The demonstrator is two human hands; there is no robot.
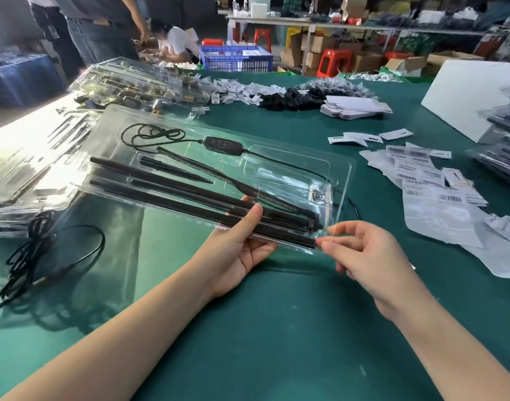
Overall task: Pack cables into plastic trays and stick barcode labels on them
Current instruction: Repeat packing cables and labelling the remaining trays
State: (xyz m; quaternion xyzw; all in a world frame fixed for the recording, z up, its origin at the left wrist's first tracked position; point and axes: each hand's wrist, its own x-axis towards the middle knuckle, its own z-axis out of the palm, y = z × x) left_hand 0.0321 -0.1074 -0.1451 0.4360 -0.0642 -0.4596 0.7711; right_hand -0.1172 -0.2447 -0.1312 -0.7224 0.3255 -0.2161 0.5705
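Between the two hands, raised a little off the green surface (276,328), a clear plastic tray (291,166) is held at its near edge; the left hand (242,250) cups it from below with the thumb laid over the rim and onto the black rods (167,180) seated in its channels; the right hand (363,256) pinches the near right corner of the tray between thumb and fingertips. Beyond the left grip, a thin black cable (149,134) with an inline controller (223,144) lies looped across the far part of the tray and trails out past the right grip. Barcode labels (421,175) lie scattered well to the right of the right grip; a loose cable (31,250) lies to the left of the left grip; stacked trays (132,82) sit far beyond it.

Likely handling: the tray looks light, thin and springy, slippery on its glossy faces; gripping the flat rim at two corners should keep it from bowing; the cable is limp and apt to slide out. Transparency and glare make the compartment edges hard to trace; the left fingers under the tray are mostly hidden; label print is unreadable.
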